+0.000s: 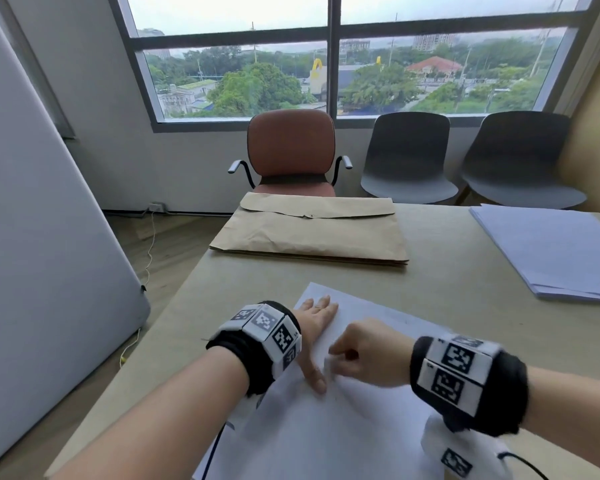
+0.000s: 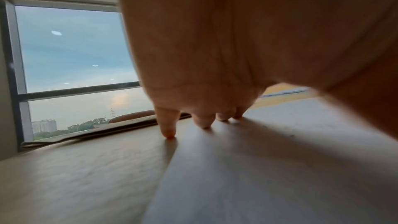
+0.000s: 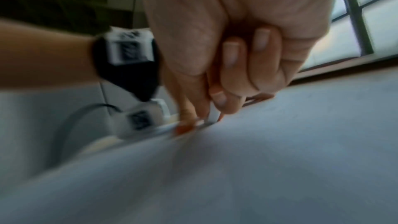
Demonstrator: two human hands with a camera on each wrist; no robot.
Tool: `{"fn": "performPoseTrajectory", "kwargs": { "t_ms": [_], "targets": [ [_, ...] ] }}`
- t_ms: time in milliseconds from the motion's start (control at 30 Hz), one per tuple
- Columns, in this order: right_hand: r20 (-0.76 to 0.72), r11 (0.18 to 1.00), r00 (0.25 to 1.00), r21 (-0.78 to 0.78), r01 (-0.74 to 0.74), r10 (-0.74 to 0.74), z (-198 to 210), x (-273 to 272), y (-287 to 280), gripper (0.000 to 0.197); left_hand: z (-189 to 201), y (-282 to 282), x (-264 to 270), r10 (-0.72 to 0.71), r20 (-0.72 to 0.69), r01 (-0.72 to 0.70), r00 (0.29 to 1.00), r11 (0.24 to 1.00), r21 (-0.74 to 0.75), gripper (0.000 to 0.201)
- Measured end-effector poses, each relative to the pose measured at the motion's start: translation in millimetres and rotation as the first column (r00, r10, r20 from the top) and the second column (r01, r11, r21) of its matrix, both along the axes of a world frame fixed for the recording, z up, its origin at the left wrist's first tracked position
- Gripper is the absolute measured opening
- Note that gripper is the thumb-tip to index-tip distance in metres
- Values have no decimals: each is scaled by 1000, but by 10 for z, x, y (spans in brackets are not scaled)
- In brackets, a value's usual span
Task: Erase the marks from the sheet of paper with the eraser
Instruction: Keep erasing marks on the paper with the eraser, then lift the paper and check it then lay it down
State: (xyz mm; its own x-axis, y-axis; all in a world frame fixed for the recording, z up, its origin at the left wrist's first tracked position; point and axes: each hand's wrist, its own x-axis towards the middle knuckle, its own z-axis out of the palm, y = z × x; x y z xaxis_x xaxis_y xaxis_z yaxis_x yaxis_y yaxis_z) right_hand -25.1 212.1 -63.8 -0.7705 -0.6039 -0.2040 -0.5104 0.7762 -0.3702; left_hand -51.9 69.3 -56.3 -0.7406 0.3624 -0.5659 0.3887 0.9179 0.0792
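- The white sheet of paper [image 1: 343, 427] lies at the near edge of the beige bench [image 1: 447, 278].
- The left hand [image 1: 314, 336] presses flat on the sheet's left side, fingers straight.
- The right hand [image 1: 364, 358] has its grip clamped on a small white eraser [image 3: 213, 117], its tip touching the sheet just right of the left thumb.

Smooth matt white paper for the sheet [image 1: 343, 427] at lower centre, lying on a matt beige table [image 1: 465, 271] with a faintly grained finish. Creased, dull brown kraft paper for the envelope [image 1: 309, 233] at centre, and flat pale paper in the stack [image 1: 555, 251] at the right edge. Soft reddish upholstery with glossy metal arms on the chair [image 1: 291, 147] at upper centre, beside matt grey moulded plastic seats [image 1: 409, 157].
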Motion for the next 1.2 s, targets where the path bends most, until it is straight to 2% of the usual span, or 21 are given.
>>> {"fn": "performPoseTrajectory", "kwargs": {
  "t_ms": [67, 133, 200, 267, 333, 400, 467, 533, 600, 633, 700, 833, 933, 1000, 1067, 1133, 1167, 1200],
  "targets": [
    [11, 999, 999, 23, -39, 38, 33, 55, 16, 24, -14, -9, -6, -1, 8, 1, 1000, 1000, -1, 130],
    [-64, 997, 997, 59, 45, -41, 82, -124, 49, 27, -14, -15, -9, -3, 7, 3, 1000, 1000, 13, 129],
    [-95, 985, 982, 31, 170, -166, 104, -333, 80, 34, -28, -24, -17, 2, 8, -2, 1000, 1000, 29, 129],
    [-112, 979, 974, 35, 200, -195, 85, -365, 57, 39, -44, -36, -22, 1, 2, -1, 1000, 1000, 31, 130],
    [-100, 987, 986, 75, 143, -135, 84, -142, -14, 36, -52, -32, -16, -9, -11, 9, 1000, 1000, 17, 130],
    [-57, 998, 998, 63, 27, -23, 77, 105, -73, 28, -52, -22, -17, -14, -19, 14, 1000, 1000, 3, 129],
    [-5, 996, 1000, 84, -6, 6, 129, 131, -89, 28, -46, -23, -16, -13, -16, 13, 1000, 1000, 0, 129],
    [-54, 991, 995, 102, 91, -86, 150, -91, -59, 38, -42, -44, -18, -18, -9, 18, 1000, 1000, 4, 130],
    [-105, 968, 966, 60, 242, -235, 145, -321, -9, 42, -36, -60, -12, -20, -2, 20, 1000, 1000, 13, 131],
    [-118, 963, 958, 40, 266, -259, 127, -366, 6, 41, -33, -58, -2, -19, 0, 19, 1000, 1000, 12, 130],
    [-116, 976, 972, 61, 210, -202, 107, -264, -22, 38, -36, -50, 8, -14, -7, 14, 1000, 1000, 4, 129],
    [-17, 992, 1000, 123, -14, 17, 138, 136, -31, 22, -34, -28, 3, -1, -18, 1, 1000, 1000, 8, 126],
    [50, 994, 997, 96, 47, -52, 178, 93, 103, 25, -13, -46, 1, 19, -46, -15, 999, 996, 92, 113],
    [163, 965, 955, -46, 257, -247, 197, 37, 257, 29, 3, -94, -18, 69, -100, -47, 993, 978, 203, 88],
    [396, 855, 829, -172, 489, -394, 206, 27, 414, 25, 11, -171, -47, 176, -141, -123, 974, 940, 319, 60],
    [571, 718, 679, -209, 664, -462, 196, 52, 545, 30, 27, -235, -48, 349, -183, -246, 919, 871, 426, 32],
    [607, 665, 632, -216, 715, -482, 173, 63, 588, 32, 35, -266, -40, 418, -208, -295, 884, 846, 444, 22],
    [631, 621, 601, -230, 749, -491, 158, 73, 613, 34, 52, -283, -25, 459, -229, -335, 859, 840, 426, 21]
  ]
}}
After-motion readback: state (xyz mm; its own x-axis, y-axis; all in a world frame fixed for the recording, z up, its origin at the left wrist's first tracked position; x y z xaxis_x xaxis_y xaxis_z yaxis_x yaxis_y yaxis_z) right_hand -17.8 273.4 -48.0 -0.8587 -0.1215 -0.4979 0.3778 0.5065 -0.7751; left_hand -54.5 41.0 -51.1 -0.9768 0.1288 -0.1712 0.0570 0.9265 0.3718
